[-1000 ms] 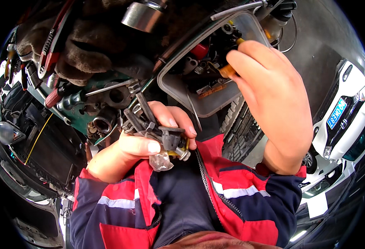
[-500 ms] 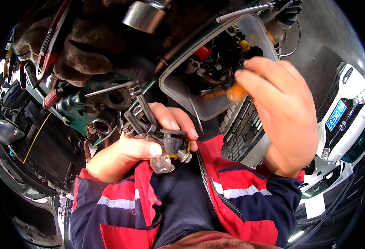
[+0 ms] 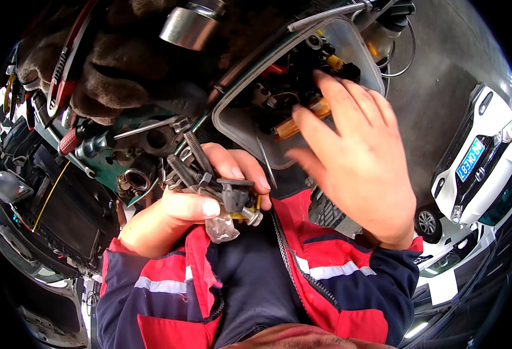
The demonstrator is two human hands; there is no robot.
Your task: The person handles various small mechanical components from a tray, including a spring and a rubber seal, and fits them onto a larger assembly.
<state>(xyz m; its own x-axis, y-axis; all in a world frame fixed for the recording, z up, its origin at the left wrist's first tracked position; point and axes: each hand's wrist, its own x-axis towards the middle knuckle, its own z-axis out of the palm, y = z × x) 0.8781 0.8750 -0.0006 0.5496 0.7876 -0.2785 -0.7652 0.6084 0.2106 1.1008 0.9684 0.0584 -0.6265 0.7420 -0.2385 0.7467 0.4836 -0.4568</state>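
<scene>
While the L hand (image 3: 183, 205) grips bolts (image 3: 198, 152) & a clear plastic bit (image 3: 222, 230), the R hand (image 3: 360, 154) has its fingers spread over the see-thru tub (image 3: 236, 123), nr an orange piece (image 3: 288, 128); can't tell if they touch. Bolts are in hand already, but lots of parts (image 3: 260, 93) are left in the tub.

Registration plate (image 3: 470, 159): blue, rectangular, fitted to the front of the white car (image 3: 503, 156) at the right of the view. Marking: one row of white characters, letters and numerals combined. Orientation: the row slants, running from upper right to lower left. Legibility: the row is mostly readable, but the fisheye curve and the plate's small size appear to make the first character uncertain. Emblem (image 3: 480, 173): small, bright, metallic in finish, mounted on the dark grille (image 3: 484, 166) just beside the plate.
</scene>
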